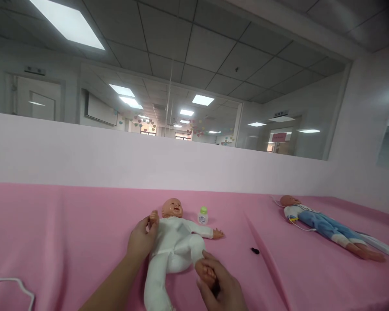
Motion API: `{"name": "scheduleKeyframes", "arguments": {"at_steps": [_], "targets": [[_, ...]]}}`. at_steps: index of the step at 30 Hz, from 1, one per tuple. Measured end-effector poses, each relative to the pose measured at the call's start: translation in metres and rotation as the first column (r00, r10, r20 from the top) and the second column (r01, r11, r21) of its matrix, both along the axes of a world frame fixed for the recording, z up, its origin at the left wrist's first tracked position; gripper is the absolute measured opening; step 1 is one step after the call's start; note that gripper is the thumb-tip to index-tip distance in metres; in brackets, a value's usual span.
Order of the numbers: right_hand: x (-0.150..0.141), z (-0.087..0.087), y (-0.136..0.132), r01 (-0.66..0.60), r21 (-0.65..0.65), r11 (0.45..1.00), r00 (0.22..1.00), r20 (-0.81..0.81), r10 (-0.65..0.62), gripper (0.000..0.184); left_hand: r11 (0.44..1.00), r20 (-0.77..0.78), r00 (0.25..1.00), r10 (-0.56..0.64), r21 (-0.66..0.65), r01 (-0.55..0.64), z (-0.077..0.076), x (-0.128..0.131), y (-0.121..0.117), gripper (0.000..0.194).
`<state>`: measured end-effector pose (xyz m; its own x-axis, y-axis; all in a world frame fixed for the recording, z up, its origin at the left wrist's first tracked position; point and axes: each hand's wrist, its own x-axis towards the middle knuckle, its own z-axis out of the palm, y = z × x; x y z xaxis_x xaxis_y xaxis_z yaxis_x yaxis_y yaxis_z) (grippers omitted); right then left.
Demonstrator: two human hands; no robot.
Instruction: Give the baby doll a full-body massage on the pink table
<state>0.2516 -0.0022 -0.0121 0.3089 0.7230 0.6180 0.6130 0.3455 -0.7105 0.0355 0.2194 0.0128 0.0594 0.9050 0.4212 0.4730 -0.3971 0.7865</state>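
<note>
A baby doll (pixel 173 242) in a white suit lies on its back on the pink padded surface (pixel 58 233), head toward the wall. My left hand (pixel 141 239) is closed around the doll's raised arm near its small hand. My right hand (pixel 218 283) grips the doll's bare foot, with that leg bent up across the body. A small white bottle with a green cap (pixel 202 215) stands just right of the doll's head.
A second doll (pixel 324 226) in blue trousers lies farther right on the pink surface. A small black object (pixel 255 250) rests between the two dolls. A white cord (pixel 14 286) loops at the lower left. A low pale wall (pixel 149 160) borders the back.
</note>
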Motion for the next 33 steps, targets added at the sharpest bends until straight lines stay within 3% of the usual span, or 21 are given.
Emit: {"name": "scheduleKeyframes", "arguments": {"at_steps": [3, 6, 13, 17, 20, 24, 27, 30, 33], "targets": [[0.000, 0.016, 0.018, -0.027, -0.054, 0.998, 1.000, 0.001, 0.027, 0.034, 0.992, -0.174, 0.983, -0.053, 0.108, 0.072, -0.001, 0.010, -0.007, 0.043], [-0.005, 0.024, 0.034, -0.026, -0.079, 0.997, 1.000, -0.020, 0.024, 0.045, 0.984, -0.245, 0.965, -0.093, 0.124, 0.127, -0.007, 0.014, -0.006, 0.046], [-0.014, 0.013, 0.051, -0.017, -0.107, 0.994, 1.000, -0.010, 0.016, 0.046, 0.984, -0.248, 0.960, -0.130, 0.086, 0.155, -0.005, 0.014, -0.006, 0.044], [-0.013, 0.012, 0.028, -0.014, -0.115, 0.993, 1.000, 0.008, 0.015, 0.036, 0.997, -0.135, 0.988, -0.076, 0.009, 0.078, -0.002, 0.009, 0.000, 0.036], [-0.013, 0.009, -0.002, -0.004, -0.097, 0.995, 0.999, 0.044, 0.009, 0.034, 0.992, 0.064, 0.998, 0.026, -0.129, -0.018, -0.005, 0.001, 0.009, 0.046], [-0.015, -0.008, -0.041, -0.033, -0.068, 0.997, 0.985, 0.167, 0.044, 0.042, 0.941, 0.338, 0.920, 0.198, -0.330, -0.081, -0.009, -0.006, 0.019, 0.048], [-0.017, -0.030, -0.058, -0.090, -0.062, 0.994, 0.960, 0.260, 0.103, 0.050, 0.880, 0.448, 0.832, 0.328, -0.466, -0.095, -0.009, -0.006, 0.022, 0.041], [-0.021, -0.048, -0.067, -0.097, -0.056, 0.994, 0.956, 0.272, 0.109, 0.050, 0.856, 0.478, 0.790, 0.384, -0.505, -0.111, -0.012, -0.005, 0.024, 0.036], [-0.026, -0.049, -0.069, -0.078, -0.074, 0.994, 0.967, 0.239, 0.093, 0.048, 0.898, 0.469, 0.821, 0.324, -0.427, -0.110, -0.017, -0.004, 0.025, 0.039]]}}
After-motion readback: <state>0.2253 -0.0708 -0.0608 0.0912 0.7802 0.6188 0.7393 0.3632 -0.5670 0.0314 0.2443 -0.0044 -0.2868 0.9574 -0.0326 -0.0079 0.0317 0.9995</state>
